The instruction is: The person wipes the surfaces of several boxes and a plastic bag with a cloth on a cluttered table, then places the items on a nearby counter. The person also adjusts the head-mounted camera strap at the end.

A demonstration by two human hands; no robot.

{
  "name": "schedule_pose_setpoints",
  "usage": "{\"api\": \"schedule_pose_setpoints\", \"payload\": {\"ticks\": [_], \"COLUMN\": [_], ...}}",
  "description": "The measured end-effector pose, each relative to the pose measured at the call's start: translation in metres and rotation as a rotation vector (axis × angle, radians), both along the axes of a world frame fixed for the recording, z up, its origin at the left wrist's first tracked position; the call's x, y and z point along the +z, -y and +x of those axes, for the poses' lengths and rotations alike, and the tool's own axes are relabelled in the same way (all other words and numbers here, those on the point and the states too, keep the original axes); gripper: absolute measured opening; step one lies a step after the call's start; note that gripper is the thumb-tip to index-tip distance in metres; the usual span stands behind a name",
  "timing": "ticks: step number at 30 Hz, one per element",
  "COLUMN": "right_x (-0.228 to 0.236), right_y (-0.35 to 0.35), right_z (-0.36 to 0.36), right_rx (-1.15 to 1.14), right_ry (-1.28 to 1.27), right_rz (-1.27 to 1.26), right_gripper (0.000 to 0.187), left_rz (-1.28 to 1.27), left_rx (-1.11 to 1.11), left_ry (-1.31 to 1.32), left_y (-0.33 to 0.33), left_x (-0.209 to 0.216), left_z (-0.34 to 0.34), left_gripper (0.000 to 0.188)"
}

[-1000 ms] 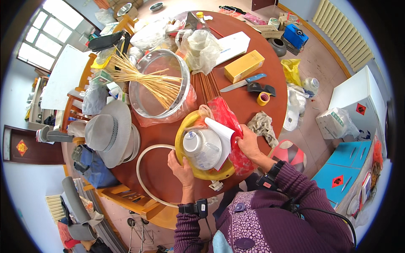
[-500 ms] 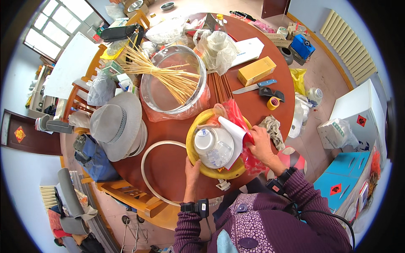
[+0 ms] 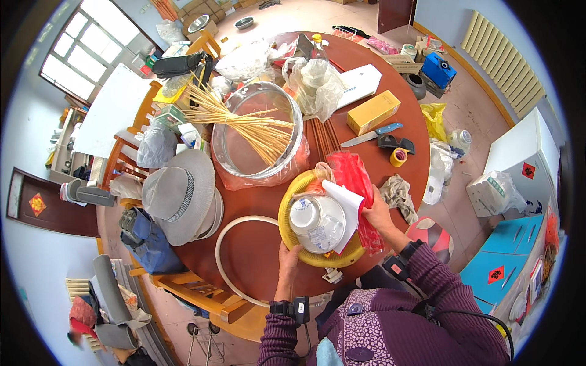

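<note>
A round yellow plastic basket (image 3: 287, 235) sits near the front edge of the round table. My left hand (image 3: 289, 262) grips its left rim, thumb toward the inside. My right hand (image 3: 378, 213) is closed on a red plastic bag (image 3: 352, 177) along the basket's right side; its fingertips are partly hidden by the bag. Inside the basket rest a white bowl (image 3: 304, 213), a clear plastic-looking container (image 3: 329, 229) and a folded white sheet (image 3: 345, 204). A pale hoop (image 3: 221, 244) lies flat on the table, left of the basket.
A metal-rimmed round sieve (image 3: 226, 155) holds a bundle of thin sticks (image 3: 256, 131). Grey hats (image 3: 168, 192) are stacked at the left. A knife (image 3: 366, 135), yellow box (image 3: 373, 111), tape roll (image 3: 398, 157) and crumpled cloth (image 3: 397, 194) lie to the right. A wooden chair (image 3: 201, 293) stands against the near-left edge.
The whole view has shifted slightly, with the table appearing lower and further right. Both hands stay at the basket; my right fingers look more closed on the red bag.
</note>
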State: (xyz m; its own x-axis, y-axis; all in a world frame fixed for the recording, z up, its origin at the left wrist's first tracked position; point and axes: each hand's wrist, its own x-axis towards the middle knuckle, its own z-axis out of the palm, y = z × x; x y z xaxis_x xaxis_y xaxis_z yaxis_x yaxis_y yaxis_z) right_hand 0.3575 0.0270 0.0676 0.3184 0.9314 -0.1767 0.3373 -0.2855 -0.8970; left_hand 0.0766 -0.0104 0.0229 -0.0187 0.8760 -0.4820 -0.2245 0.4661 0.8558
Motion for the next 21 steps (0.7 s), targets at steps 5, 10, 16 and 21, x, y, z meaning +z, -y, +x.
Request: {"api": "schedule_pose_setpoints", "payload": {"ticks": [5, 10, 16, 21], "right_x": [0.014, 0.019, 0.003, -0.009], "right_y": [0.003, 0.005, 0.01, 0.014], "right_z": [0.02, 0.038, 0.05, 0.048], "right_rx": [0.1, 0.145, -0.05, 0.101], "right_ry": [-0.568, -0.428, -0.304, -0.104], "right_rz": [-0.05, -0.015, -0.006, -0.029], "right_gripper": [0.077, 0.065, 0.063, 0.052], "left_rz": [-0.006, -0.035, 0.009, 0.014], "left_rx": [0.07, 0.071, 0.05, 0.01], "left_ry": [0.082, 0.084, 0.003, -0.084], "left_y": [0.007, 0.008, 0.01, 0.009], "left_x": [-0.002, 0.0, -0.001, -0.002], "left_z": [0.005, 0.004, 0.008, 0.008], "left_gripper": [0.047, 0.047, 0.047, 0.047]}}
